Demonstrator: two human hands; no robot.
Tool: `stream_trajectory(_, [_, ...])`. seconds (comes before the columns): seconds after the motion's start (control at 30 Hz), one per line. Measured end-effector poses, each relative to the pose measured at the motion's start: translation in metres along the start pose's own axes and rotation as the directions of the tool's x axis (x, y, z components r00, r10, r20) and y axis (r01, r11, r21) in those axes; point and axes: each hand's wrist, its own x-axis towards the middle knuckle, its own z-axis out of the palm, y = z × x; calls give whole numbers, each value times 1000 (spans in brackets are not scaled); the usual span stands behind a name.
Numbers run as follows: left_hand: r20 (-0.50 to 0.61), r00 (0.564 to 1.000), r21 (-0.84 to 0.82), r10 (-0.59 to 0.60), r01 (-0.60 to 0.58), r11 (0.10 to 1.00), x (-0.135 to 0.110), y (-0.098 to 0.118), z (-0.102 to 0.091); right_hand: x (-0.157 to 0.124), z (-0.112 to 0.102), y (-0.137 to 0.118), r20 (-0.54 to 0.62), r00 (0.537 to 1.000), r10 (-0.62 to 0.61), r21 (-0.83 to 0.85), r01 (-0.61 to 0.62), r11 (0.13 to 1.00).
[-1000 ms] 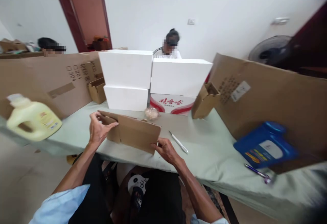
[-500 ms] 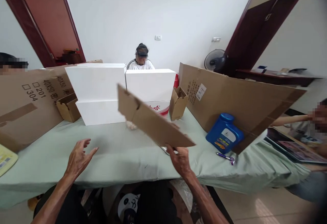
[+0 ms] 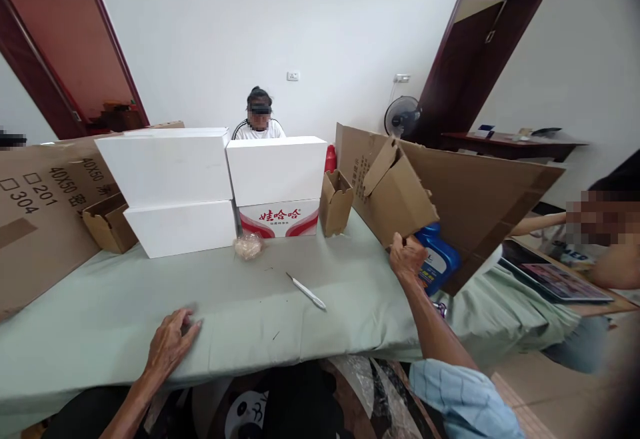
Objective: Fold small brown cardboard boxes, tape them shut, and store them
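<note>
My right hand [image 3: 409, 257] is closed on the lower edge of a brown cardboard box [image 3: 403, 195], which looks folded flat and is raised at a tilt. It partly covers a blue plastic jug [image 3: 443, 262] just behind my hand. My left hand [image 3: 173, 345] lies on the green tablecloth, palm down, fingers loosely bent and apart, holding nothing. Between the hands lies a slim white pen-like tool [image 3: 310, 294] with a thin dark tip. Farther back is a pale bundle [image 3: 249, 245] that looks wrapped in clear plastic.
White boxes [image 3: 167, 172] stand stacked across the back, one with red lettering [image 3: 280, 217]. Small open cartons stand at left [image 3: 113, 225] and right [image 3: 336, 205]. Large cardboard panels [image 3: 480, 205] flank the table. One person [image 3: 257, 125] sits opposite, another [image 3: 610, 225] at right.
My right hand has carried the cardboard box rightward, from the table's middle to in front of the blue jug. The white tool is uncovered. My left hand has come down onto the cloth.
</note>
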Motion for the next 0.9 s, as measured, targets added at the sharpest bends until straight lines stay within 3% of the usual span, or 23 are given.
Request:
stream_trajectory(0.17, [-112, 993, 72, 33, -25, 997, -8, -4, 16, 16, 51, 4, 118, 987, 109, -36, -105, 994])
stream_trajectory(0.33, [-138, 989, 69, 56, -47, 997, -10, -7, 21, 27, 95, -5, 222, 962, 161, -53, -152, 987])
stream_trajectory(0.47, [-142, 988, 72, 62, -52, 996, -10, -7, 19, 37, 116, -15, 260, 955, 143, -34, -139, 990])
stream_trajectory(0.57, [-140, 989, 67, 50, -41, 997, -10, -8, 19, 29, 119, -20, 260, 962, 81, 2, -84, 996])
stream_trajectory(0.63, [-138, 989, 59, 48, -40, 997, -11, -9, 20, 8, 117, -24, 266, 964, 25, 29, -33, 999])
stream_trajectory(0.73, [-138, 989, 52, 59, -52, 997, -13, -9, 22, -51, 108, -30, 338, 934, -118, 97, 91, 991])
stream_trajectory(0.9, [-147, 989, 9, 31, -30, 1000, -7, 2, 14, -166, 84, -46, 457, 780, -427, 288, 325, 901])
